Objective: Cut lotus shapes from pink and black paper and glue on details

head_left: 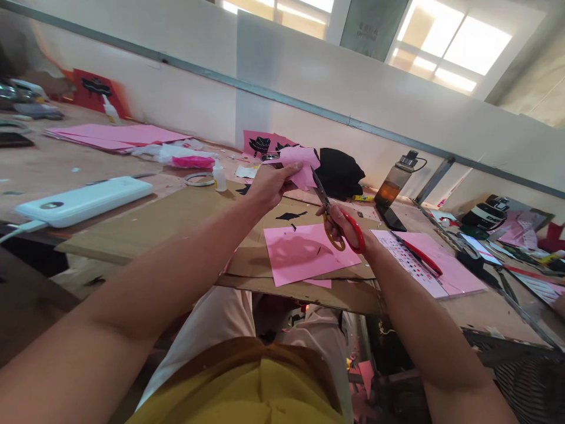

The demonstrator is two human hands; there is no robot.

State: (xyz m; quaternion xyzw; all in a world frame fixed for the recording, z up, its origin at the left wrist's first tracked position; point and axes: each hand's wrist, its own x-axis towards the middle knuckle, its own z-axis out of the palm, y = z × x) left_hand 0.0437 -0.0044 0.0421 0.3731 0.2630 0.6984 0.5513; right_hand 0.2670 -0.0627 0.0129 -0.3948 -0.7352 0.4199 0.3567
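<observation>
A pink paper piece (300, 160) is held up over the table, pinched by my left hand (279, 179). My right hand (341, 222) has its fingers in the handles of scissors (323, 194), one handle red and the other yellowish. The blades point up and left, touching the right edge of the pink piece. Below both hands lies a pink sheet (309, 253) on brown cardboard (176, 221), with small black scraps (291, 216) on and just behind it. Black material (339, 172) sits behind the scissors.
A white power bank (88, 199) and pink sheets (115, 134) lie at the left. Near the middle stands a small glue bottle (219, 175). A drink bottle (395, 179), a phone (391, 218), a red cutter (421, 256) and a printed sheet (404, 262) are at the right.
</observation>
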